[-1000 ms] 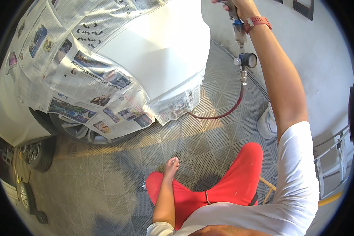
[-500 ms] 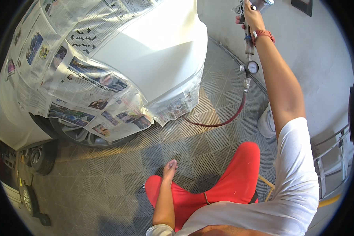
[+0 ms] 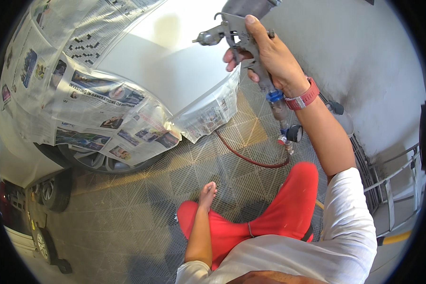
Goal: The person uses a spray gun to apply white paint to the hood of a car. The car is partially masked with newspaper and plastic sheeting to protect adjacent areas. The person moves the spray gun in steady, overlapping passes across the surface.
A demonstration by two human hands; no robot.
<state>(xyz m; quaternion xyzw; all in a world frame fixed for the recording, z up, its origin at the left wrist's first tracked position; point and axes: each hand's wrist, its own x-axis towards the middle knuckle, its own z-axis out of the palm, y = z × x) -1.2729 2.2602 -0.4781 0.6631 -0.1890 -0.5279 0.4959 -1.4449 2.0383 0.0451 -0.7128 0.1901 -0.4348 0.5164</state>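
Note:
My right hand point(image 3: 280, 62) grips a grey metal spray gun point(image 3: 262, 78) by its handle, fingers around the trigger side. The gun's nozzle points left over the white car bumper point(image 3: 144, 61), apart from it. A cup point(image 3: 250, 6) sits on top, partly cut off by the upper edge. Below the handle hang a blue-ringed fitting and a round pressure gauge point(image 3: 295, 133). A dark red air hose point(image 3: 265, 165) curves away beneath the car. My left hand point(image 3: 207, 195) hovers by my left knee, fingers curled, with nothing visible in them.
Taped newspaper point(image 3: 99, 102) and clear plastic cover the car around the bumper and above the wheel point(image 3: 104, 161). A pale wall point(image 3: 378, 71) stands close on the right, with a metal ladder point(image 3: 390, 203) below. Loose wheels point(image 3: 42, 244) lie far left on the grid-tiled floor.
My right hand has brought the spray gun down, left and closer, turning its nozzle over the bumper. The gauge and hose end dropped with it. My left hand rose slightly.

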